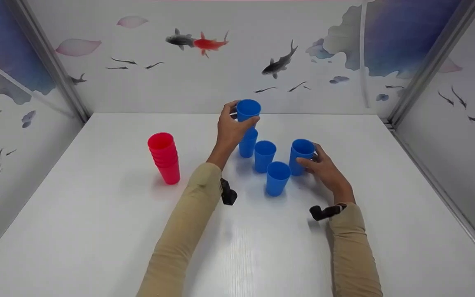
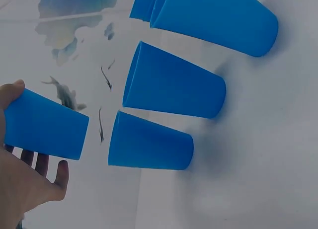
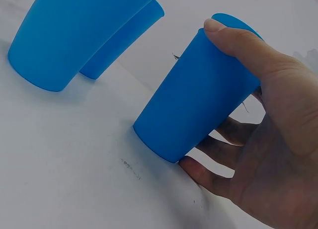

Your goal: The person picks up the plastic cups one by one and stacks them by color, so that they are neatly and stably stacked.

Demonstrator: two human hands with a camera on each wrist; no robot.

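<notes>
My left hand (image 1: 231, 132) holds a blue cup (image 1: 248, 110) up in the air, thumb on one side and fingers on the other. In the left wrist view this raised cup (image 2: 47, 124) hangs apart from the standing ones. On the table, a far blue cup (image 1: 248, 144), a middle blue cup (image 1: 264, 156) and a near blue cup (image 1: 278, 179) stand upright in a slanting row. To their right, my right hand (image 1: 328, 171) grips another upright blue cup (image 1: 297, 153). The right wrist view shows its thumb at the rim and its fingers round the side of that cup (image 3: 194, 95).
A stack of nested red cups (image 1: 167, 161) stands left of my left forearm on the white table (image 1: 76, 214). Panels painted with fish (image 1: 278, 64) enclose the back and both sides. Each wrist carries a small black camera (image 1: 228, 194).
</notes>
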